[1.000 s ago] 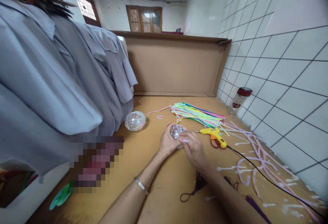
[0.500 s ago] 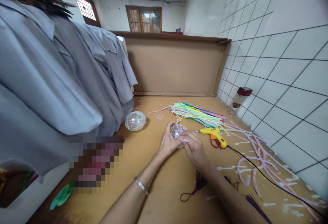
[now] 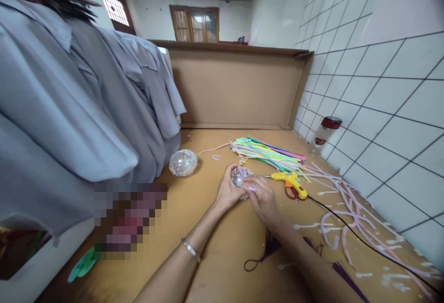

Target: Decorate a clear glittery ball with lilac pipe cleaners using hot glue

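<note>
A clear, faceted plastic ball or bowl (image 3: 237, 176) is in my left hand (image 3: 227, 191), whose fingers curl around its left side. My right hand (image 3: 262, 197) pinches a short lilac pipe cleaner (image 3: 251, 188) against the near right of the clear piece; part of the strip lies hidden under the fingers. To the left, a second clear faceted bowl (image 3: 183, 163) with coloured specks rests on the table. Right of my hands lies a yellow glue gun (image 3: 288, 181), its nozzle pointing left, with red-handled scissors (image 3: 293, 194) partly under it.
A bundle of coloured pipe cleaners (image 3: 267, 155) lies behind my hands, with loose lilac ones (image 3: 350, 201) at right. The glue gun's black cord (image 3: 347, 226) crosses the right side. A lidded glass bottle (image 3: 326, 136) stands by the tiles. Dark tassels (image 3: 270, 245) lie near my right forearm.
Almost nothing differs. My right fingers have shifted very slightly on the lilac pipe cleaner; the clear piece stays in my left hand.
</note>
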Motion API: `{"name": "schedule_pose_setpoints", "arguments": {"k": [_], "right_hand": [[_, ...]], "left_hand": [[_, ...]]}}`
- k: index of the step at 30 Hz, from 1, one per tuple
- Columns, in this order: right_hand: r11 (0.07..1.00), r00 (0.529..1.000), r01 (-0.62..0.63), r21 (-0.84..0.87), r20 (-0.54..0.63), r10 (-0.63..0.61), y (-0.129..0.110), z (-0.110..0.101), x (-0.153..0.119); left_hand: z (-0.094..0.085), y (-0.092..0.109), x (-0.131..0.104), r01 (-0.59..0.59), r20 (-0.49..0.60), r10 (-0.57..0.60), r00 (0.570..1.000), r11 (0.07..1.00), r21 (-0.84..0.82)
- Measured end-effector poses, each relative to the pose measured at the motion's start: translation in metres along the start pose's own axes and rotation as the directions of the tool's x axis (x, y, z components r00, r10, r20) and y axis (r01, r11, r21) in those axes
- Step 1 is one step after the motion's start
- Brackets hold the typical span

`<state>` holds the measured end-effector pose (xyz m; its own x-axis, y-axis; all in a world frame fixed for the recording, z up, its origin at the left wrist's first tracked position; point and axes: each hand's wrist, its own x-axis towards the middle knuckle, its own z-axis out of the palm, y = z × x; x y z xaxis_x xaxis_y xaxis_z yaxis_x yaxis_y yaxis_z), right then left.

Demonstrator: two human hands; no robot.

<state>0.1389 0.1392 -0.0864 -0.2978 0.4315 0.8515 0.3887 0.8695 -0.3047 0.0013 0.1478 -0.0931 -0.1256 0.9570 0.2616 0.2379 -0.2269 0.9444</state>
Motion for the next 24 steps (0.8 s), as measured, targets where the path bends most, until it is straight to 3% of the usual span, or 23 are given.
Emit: {"name": "schedule_pose_setpoints", "arguments": {"k": [14,24], "right_hand": [[1.000,1.000,0.008,-0.002,-0.005,-0.008,0.0014,0.0017,-0.0014],[1.000,1.000,0.001,-0.002,0.007,-0.001,0.0022,0.0023,-0.0027]], "left_hand": [[0.0009,-0.0043,0.0023,0.007,-0.030,-0.005,1.000,0.999,0.045],[0.0017,-0.0064,0.0023,-0.061,-0.042,0.062,0.997,0.998,0.018]]}}
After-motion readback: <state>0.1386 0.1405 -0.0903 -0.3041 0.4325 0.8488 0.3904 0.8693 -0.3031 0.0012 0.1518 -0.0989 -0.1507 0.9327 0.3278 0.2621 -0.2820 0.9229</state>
